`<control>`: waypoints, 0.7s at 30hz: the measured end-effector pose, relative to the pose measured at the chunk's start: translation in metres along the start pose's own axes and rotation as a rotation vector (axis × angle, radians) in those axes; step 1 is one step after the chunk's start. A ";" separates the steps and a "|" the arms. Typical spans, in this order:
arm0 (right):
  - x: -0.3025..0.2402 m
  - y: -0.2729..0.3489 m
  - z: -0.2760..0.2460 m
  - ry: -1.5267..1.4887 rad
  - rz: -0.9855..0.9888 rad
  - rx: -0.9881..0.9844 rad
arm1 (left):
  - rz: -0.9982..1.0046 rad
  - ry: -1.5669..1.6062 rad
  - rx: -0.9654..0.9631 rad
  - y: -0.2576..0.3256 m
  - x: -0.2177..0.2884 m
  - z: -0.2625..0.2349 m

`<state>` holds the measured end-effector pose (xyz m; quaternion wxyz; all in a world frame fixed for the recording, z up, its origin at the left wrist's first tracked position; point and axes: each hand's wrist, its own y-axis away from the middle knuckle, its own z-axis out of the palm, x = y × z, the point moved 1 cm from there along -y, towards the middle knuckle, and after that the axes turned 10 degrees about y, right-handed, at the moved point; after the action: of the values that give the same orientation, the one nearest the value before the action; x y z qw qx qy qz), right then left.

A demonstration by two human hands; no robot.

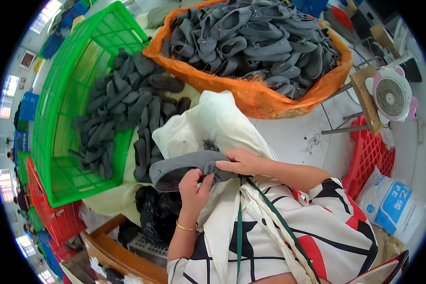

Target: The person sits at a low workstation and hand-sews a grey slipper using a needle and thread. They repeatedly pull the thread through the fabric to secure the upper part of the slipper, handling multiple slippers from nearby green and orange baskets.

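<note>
A grey cloth shoe upper (182, 163) lies across my lap, its opening toward the left. My left hand (194, 189) pinches its near edge, thumb and fingertips together. On the right end, my right hand (239, 162) has its fingers wrapped over the cloth, close to the left fingertips. Under the shoe upper a white cloth (213, 118) covers my knees, with a small dark tuft of threads on it. Whether any small tool is between my fingers cannot be made out.
An orange woven sack (251, 102) full of grey shoe uppers stands ahead. At left, a green crate (61, 113) tilts beside a heap of them (123, 104). A white-and-pink fan (390, 94), red crate (359, 158) and white bag (390, 206) are right; a wooden drawer (123, 255) is lower left.
</note>
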<state>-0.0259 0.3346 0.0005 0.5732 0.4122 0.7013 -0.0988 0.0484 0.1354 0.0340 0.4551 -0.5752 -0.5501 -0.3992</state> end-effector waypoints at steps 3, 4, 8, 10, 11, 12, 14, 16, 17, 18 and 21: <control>0.008 -0.008 -0.015 -0.202 0.104 0.091 | 0.241 -0.204 0.011 -0.019 0.007 0.006; 0.008 -0.012 -0.022 -0.259 0.126 0.149 | 0.251 -0.229 -0.004 -0.023 0.010 0.004; -0.003 -0.037 -0.108 -0.361 0.146 0.379 | 0.347 -0.224 0.103 -0.042 0.024 -0.006; -0.016 -0.061 -0.166 -0.465 0.017 0.562 | 0.167 -0.070 0.154 -0.040 0.016 -0.012; -0.032 -0.072 -0.202 -0.456 -0.008 0.663 | 0.075 0.003 0.178 -0.038 0.010 -0.014; -0.047 -0.083 -0.239 -0.547 0.026 0.717 | 0.031 0.047 0.203 -0.038 0.008 -0.014; -0.055 -0.100 -0.317 -0.662 0.000 0.869 | -0.042 0.106 0.145 -0.041 0.008 -0.009; -0.052 -0.113 -0.357 -0.731 -0.104 0.992 | -0.054 0.129 0.116 -0.043 0.009 -0.004; -0.051 -0.120 -0.365 -0.775 -0.142 1.035 | -0.038 0.122 0.100 -0.043 0.009 -0.003; -0.046 -0.129 -0.369 -0.819 -0.182 1.072 | -0.024 0.112 0.089 -0.044 0.008 -0.002; -0.046 -0.139 -0.281 -0.800 -0.142 0.678 | -0.029 0.100 0.123 -0.048 0.002 -0.005</control>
<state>-0.3246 0.3961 0.0854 0.6224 0.4560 0.3827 -0.5082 0.0008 0.1303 0.0417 0.5107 -0.5172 -0.5586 -0.3995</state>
